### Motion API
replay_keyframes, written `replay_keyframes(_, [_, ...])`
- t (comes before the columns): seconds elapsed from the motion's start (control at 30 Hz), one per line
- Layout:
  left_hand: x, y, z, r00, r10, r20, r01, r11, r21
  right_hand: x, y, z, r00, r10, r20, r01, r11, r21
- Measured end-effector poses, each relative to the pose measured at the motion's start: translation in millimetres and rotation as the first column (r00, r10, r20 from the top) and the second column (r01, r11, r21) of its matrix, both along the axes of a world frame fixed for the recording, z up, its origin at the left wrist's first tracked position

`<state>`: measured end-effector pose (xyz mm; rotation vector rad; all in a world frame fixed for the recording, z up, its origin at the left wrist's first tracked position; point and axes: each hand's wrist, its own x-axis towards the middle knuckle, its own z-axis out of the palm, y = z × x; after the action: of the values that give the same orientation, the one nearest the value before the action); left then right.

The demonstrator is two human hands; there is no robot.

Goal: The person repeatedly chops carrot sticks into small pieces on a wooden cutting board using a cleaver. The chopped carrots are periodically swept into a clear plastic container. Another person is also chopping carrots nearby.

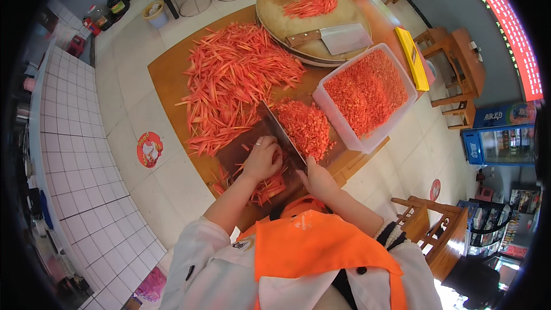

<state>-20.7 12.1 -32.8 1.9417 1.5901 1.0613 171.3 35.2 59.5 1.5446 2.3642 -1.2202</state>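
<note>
My right hand (317, 179) grips the handle of a cleaver (282, 131), whose blade stands edge-down on a dark cutting board (241, 144). Against the blade's left side, my left hand (262, 160) has its fingers curled over carrot strips (269, 187); a ring shows on one finger. The strips under the palm are partly hidden. Finely diced carrot (305, 127) is heaped on the right of the blade. Beyond the board spreads a big pile of carrot strips (241, 69). A translucent plastic tub (340, 131) full of minced carrot stands to the right.
On the wooden table (170, 75), a thick round chopping block (271, 6) bears a second cleaver (346, 38) and a small heap of carrot strips (312, 4). A yellow slicer (412, 59) lies by the right edge. A wooden chair (443, 232) stands close on my right.
</note>
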Motion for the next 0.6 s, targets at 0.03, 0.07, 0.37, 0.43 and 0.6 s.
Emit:
replay_keyframes(0.03, [0.3,-0.5,0.4,1.0,0.005,0.006,-0.005,1.0,0.006,0.8,3.2,1.3,1.0,-0.003,0.006,0.003,1.0,0.03])
replay_keyframes(0.07, [0.1,-1.0,0.7,1.0,0.009,0.018,-0.009,1.0,0.001,0.0,6.0,2.5,1.0,0.016,0.001,-0.016,1.0,0.021])
replay_keyframes(0.37, [-0.5,-1.9,0.8,0.999,0.016,0.034,-0.014,0.999,-0.049,0.4,-4.9,-6.5,0.999,-0.044,-0.002,0.044,0.998,0.053])
replay_keyframes(0.43, [-1.2,-1.2,4.0,1.0,0.009,0.006,-0.009,1.0,-0.02,0.6,-6.4,-22.0,0.997,-0.045,-0.059,0.052,0.99,0.131])
replay_keyframes(0.6, [-5.3,-7.5,14.3,0.992,0.034,0.122,-0.019,0.992,-0.122,6.9,-6.0,-43.1,0.999,-0.029,-0.045,0.034,0.993,0.109])
